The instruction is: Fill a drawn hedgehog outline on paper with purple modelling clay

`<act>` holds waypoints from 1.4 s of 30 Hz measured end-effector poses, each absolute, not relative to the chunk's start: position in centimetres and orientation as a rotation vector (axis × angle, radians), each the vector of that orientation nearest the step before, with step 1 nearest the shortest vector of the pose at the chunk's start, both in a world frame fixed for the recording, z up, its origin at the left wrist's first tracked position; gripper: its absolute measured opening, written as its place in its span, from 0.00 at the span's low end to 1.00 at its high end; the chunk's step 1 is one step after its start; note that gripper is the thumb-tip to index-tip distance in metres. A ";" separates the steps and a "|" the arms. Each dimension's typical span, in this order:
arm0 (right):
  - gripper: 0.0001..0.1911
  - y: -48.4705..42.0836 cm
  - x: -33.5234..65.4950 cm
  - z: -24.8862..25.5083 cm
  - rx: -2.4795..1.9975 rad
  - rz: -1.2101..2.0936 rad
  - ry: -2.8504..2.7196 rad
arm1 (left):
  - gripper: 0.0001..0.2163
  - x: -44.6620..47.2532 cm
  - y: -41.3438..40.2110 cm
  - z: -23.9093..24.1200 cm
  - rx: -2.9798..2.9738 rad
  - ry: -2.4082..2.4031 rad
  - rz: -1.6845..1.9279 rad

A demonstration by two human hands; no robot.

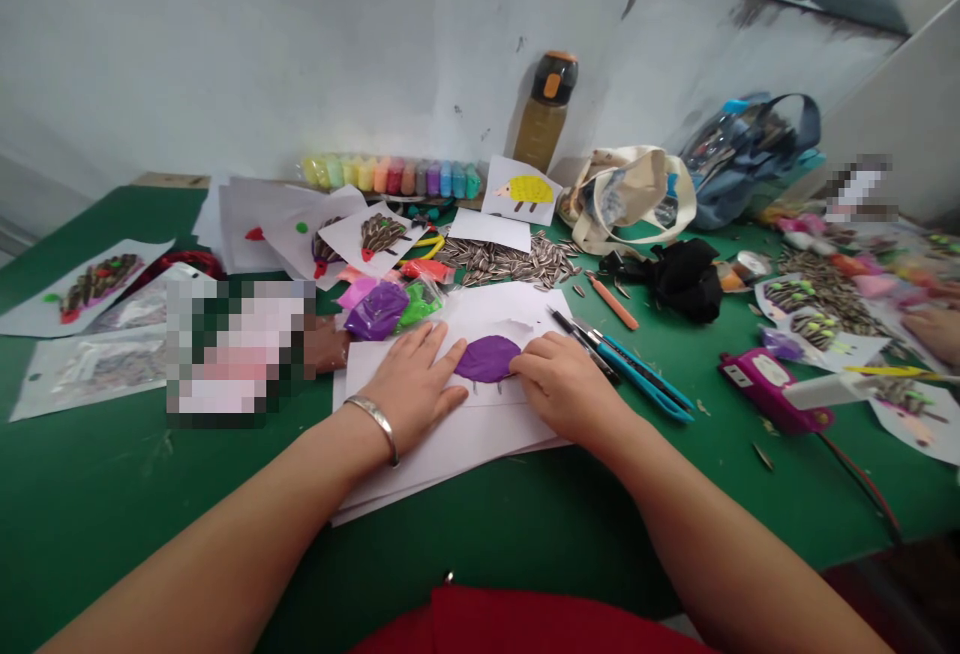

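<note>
A flat purple oval of modelling clay (487,359) lies on a white sheet of paper (420,444), over a drawing with short legs showing below it. My left hand (412,384) rests spread on the paper, its index fingertip at the clay's left edge. At the right edge of the clay, the fingers of my right hand (551,379) are curled together against it; what they pinch, if anything, is hidden. Bags of purple clay (377,309) and green clay (420,302) lie just beyond my left hand.
Blue tweezers (641,374) and an orange tool (613,302) lie to the right. Sunflower seeds (510,262) are heaped behind the paper. A bottle (544,114) stands by the wall. A magenta glue gun or power-strip-like device (776,392) and another person's hand (934,334) are far right.
</note>
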State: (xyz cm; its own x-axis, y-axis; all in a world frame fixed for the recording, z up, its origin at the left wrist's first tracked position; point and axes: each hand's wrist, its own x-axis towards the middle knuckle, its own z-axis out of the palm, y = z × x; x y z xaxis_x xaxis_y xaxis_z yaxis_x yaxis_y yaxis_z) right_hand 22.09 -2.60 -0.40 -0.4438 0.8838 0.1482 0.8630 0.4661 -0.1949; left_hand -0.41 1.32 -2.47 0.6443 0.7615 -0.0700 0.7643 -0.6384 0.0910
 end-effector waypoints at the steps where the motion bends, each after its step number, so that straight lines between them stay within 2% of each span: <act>1: 0.11 -2.6 22.1 -0.4 -1.506 0.128 -2.475 | 0.26 -0.5 1.3 -2.6 2.750 1.273 -0.033; 7: 0.11 -2.5 22.0 -0.6 -1.497 0.079 -2.494 | 0.26 -0.6 1.4 -3.0 2.743 1.268 0.065; 13: 0.10 -2.6 21.8 -0.6 -1.482 0.031 -2.486 | 0.26 -0.4 1.3 -2.5 2.750 1.279 -0.047; 21: 0.11 -2.7 21.5 -1.1 -1.441 -0.054 -2.503 | 0.26 -0.7 1.3 -2.9 2.784 1.269 0.011; 32: 0.12 -3.0 20.5 -0.4 -1.452 0.141 -2.345 | 0.28 -0.7 1.4 -2.4 2.729 1.219 0.047; 42: 0.10 -2.2 18.4 1.1 -1.447 0.139 -2.502 | 0.28 -0.8 1.6 -1.9 2.726 1.190 0.044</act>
